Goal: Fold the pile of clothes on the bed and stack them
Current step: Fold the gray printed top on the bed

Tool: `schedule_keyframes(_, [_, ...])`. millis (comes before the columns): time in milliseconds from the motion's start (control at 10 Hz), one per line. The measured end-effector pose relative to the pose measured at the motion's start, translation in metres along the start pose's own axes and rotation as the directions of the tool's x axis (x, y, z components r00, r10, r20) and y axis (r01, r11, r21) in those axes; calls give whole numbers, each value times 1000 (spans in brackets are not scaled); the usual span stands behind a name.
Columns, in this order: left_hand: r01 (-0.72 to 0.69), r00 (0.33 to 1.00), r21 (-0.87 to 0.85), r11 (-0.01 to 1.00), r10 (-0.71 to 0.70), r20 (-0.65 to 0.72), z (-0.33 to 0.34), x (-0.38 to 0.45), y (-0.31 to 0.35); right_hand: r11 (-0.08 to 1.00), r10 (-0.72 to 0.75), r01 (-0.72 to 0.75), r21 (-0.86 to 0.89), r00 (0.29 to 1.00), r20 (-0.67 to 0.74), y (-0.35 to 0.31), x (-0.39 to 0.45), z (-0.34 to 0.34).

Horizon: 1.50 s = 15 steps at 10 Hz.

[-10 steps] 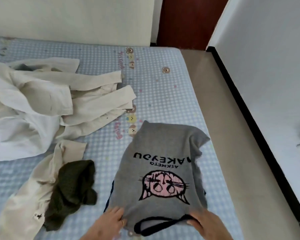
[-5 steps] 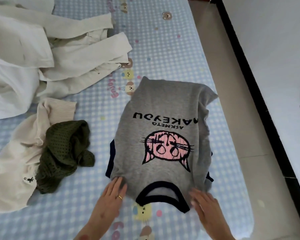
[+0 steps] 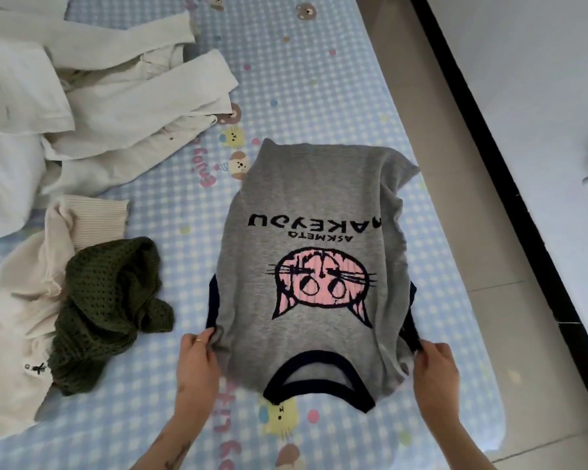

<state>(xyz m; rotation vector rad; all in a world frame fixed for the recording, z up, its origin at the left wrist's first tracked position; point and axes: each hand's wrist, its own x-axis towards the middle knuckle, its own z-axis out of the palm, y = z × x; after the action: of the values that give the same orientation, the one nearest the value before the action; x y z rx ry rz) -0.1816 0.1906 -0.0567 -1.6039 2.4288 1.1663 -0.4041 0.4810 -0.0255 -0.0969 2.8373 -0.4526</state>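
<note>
Grey sweater point(image 3: 313, 266) lies flat at frame centre on the checked bedsheet point(image 3: 302, 79), its sleeves tucked out of sight. Left hand point(image 3: 197, 354) pinches its left edge; right hand point(image 3: 433, 364) grips the right edge, fingertips hidden in the fabric.

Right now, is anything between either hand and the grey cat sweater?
Nothing visible. The left hand and the right hand each pinch a side edge of the grey sweater near its collar. The green knit lies apart, to its left.

Grey top point(image 3: 306, 205) with navy trim and pink cat print; blue-white checked sheet point(image 3: 302, 72); dark green knit point(image 3: 106, 310).
</note>
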Motion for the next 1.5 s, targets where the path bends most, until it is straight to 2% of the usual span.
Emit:
schedule_keyframes(100, [91,993,42,995,-88,-77,-25,6,-23,980,198,-200,-5,973,-122,33,6,-29])
schedule_keyframes(200, [135,989,164,977,-125,-73,-35,9,-33,963,259,-267,-35,956,-140,37,-1,-49])
schedule_keyframes(300, [-153,984,222,963,169,-52,-25,-8,-13,976,-52,21,-215,989,-137,30,-10,-41])
schedule_keyframes(400, [-751,654,268,604,619,436,0,-28,-10,636,-656,710,-302,703,274,22,-23,-19])
schedule_keyframes(500, [-872,489,316,374,667,562,16,-35,-9,469,-679,841,-270,539,498,11,-23,-1])
schedule_keyframes(600, [-839,544,348,418,616,570,20,-22,10,527,-644,811,-254,576,504,1,-14,5])
schedule_keyframes(700, [-884,459,257,391,616,640,17,-22,13,567,-654,792,-225,599,462,3,-21,9])
schedule_keyframes(800, [-925,361,217,312,542,758,12,-40,-9,617,-641,771,-159,609,467,17,-52,-1])
schedule_keyframes(900, [-926,379,283,252,606,699,-1,-62,-20,572,-742,813,-106,568,356,19,-83,-13])
schedule_keyframes(1000, [-929,348,350,121,604,717,3,-87,-45,744,-656,650,153,668,351,7,-91,-28])
schedule_keyframes(1100, [-907,420,342,245,566,709,0,-90,-32,863,-403,495,-99,793,458,19,-91,-32])
schedule_keyframes(1200, [-825,566,297,481,699,437,-3,-55,6,867,-333,468,-171,799,500,15,-61,-50])
schedule_keyframes(1300, [-579,816,370,727,513,267,-4,8,58,940,-335,340,28,903,270,-36,12,-62])
schedule_keyframes(1400, [-442,897,349,826,412,161,-2,82,103,956,-293,286,69,944,150,-77,98,-57])
schedule_keyframes(1500, [-442,896,350,826,426,124,3,150,133,920,-392,385,79,911,126,-115,164,-44])
